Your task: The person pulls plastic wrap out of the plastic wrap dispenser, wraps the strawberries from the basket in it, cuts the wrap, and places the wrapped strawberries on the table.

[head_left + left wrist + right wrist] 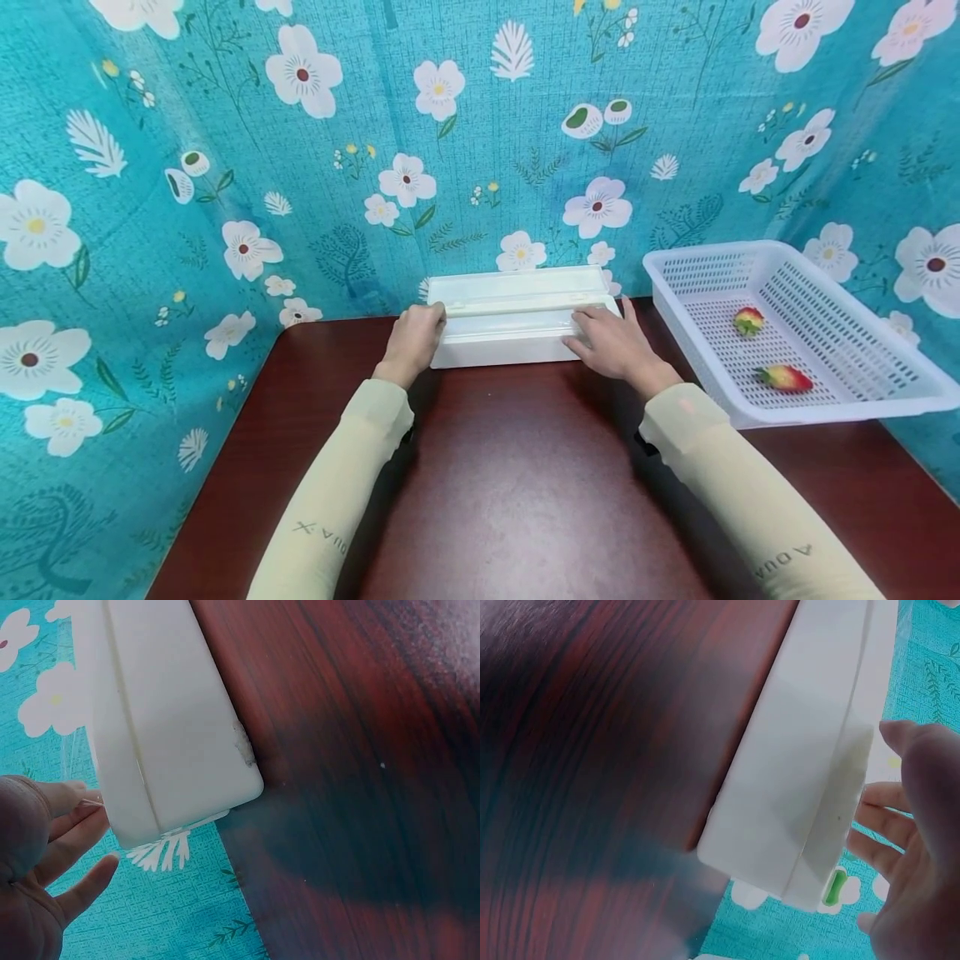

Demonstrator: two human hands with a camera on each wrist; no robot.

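Observation:
A long white box (510, 350) with its lid (517, 283) raised lies along the back edge of the table; it resembles a cling film dispenser. At its left end is my left hand (415, 335). In the left wrist view, its thumb and fingers pinch a thin pale edge, seemingly clear film (93, 803). My right hand (613, 340) is at the other end, fingertips at the opening and thumb near the front rim. The right wrist view shows a gap between that thumb and the bent fingers (885, 819). What lies inside the box is hard to make out.
A white plastic basket (693, 354) stands at the right, holding two strawberries, one farther back (748, 321) and one nearer (786, 378). The dark red-brown table (517, 467) stretches in front of the box. Behind it hangs a blue flowered cloth (480, 125).

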